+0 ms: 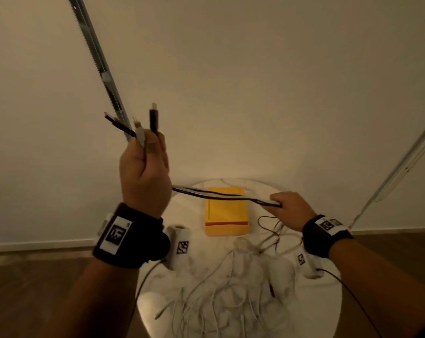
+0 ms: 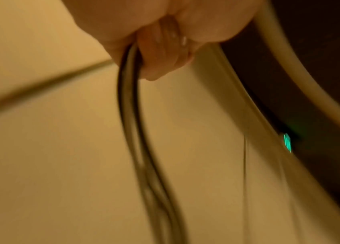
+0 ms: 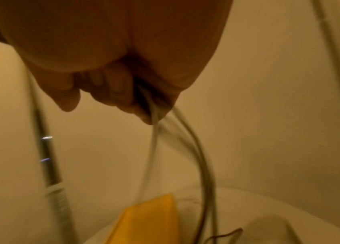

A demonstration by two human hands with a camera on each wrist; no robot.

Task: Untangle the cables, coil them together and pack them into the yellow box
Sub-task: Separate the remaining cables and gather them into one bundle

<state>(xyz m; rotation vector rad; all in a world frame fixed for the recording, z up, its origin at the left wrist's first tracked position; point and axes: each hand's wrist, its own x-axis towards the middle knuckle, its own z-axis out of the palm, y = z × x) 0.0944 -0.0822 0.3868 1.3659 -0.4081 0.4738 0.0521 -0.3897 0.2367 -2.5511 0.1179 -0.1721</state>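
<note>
Head view: left hand (image 1: 144,178) raised at about 10 o'clock from the yellow box (image 1: 227,211), fingers curled round a bundle of cables (image 1: 227,197). Three connector ends stick up above the fingers: two black, one pale. From the underside of that hand the cables run in a shallow sag toward 3 o'clock, passing over the box, and enter the right hand (image 1: 290,207), whose fingers are closed round them. Box sits open on the round white table (image 1: 328,296), toward its 12 o'clock edge. A loose tangle of white cables (image 1: 228,289) lies on the tabletop at 6 o'clock from the box, with thin dark strands near the right wrist. Left wrist view: fingers (image 2: 158,54) wrapped on dark cables that hang down; blurred. Right wrist view: fingers (image 3: 121,92) pinch pale and dark cables dropping toward the table; box corner visible at 6 o'clock.
</note>
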